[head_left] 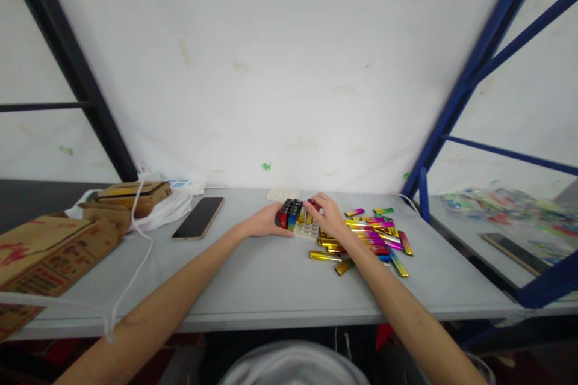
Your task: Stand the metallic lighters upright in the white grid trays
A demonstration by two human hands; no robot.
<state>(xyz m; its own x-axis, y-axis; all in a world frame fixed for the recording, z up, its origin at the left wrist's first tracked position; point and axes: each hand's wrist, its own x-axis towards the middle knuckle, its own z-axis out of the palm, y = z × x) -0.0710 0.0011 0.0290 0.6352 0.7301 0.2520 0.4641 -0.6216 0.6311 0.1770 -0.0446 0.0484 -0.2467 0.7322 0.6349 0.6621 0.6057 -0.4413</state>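
Observation:
Shiny cylinders with black tops, coloured red, blue and gold, stand upright in rows in a pale tray with round holes. My left hand is wrapped round the left side of these cylinders. At the right end of the rows, my right hand pinches a cylinder with a dark red top. Right beside my right forearm lies a loose pile of metallic gold, pink, red and blue tubes. A second pale tray lies behind, near the wall.
A phone lies left of my left hand. Cardboard boxes, a white plastic bag and a white cable are at the far left. Blue frame posts rise at the right, with another phone and plastic packets beyond.

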